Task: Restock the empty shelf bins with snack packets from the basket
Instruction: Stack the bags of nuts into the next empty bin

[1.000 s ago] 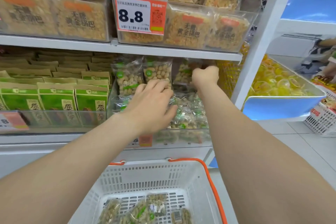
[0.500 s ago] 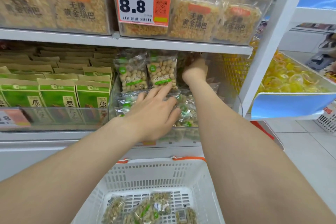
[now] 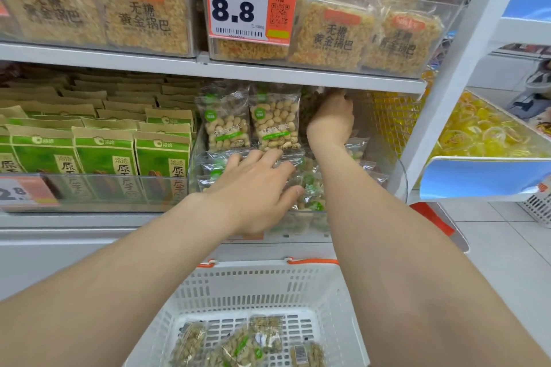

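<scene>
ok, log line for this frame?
phase: restocking | left hand: flat on peanut packets lying in bin | right hand: deep at bin's back, grip hidden | basket: holds snack packets

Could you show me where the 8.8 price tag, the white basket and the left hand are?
price tag point(image 3: 235, 10): head view, on the printed 8.8.
basket point(image 3: 253, 286): head view, on its far slotted wall.
left hand point(image 3: 256, 191): head view, on the back of the hand.

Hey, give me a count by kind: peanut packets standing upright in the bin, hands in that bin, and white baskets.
Upright peanut packets: 2 in view
Hands: 2, left hand, right hand
White baskets: 2, the other at far right
Total: 6
</scene>
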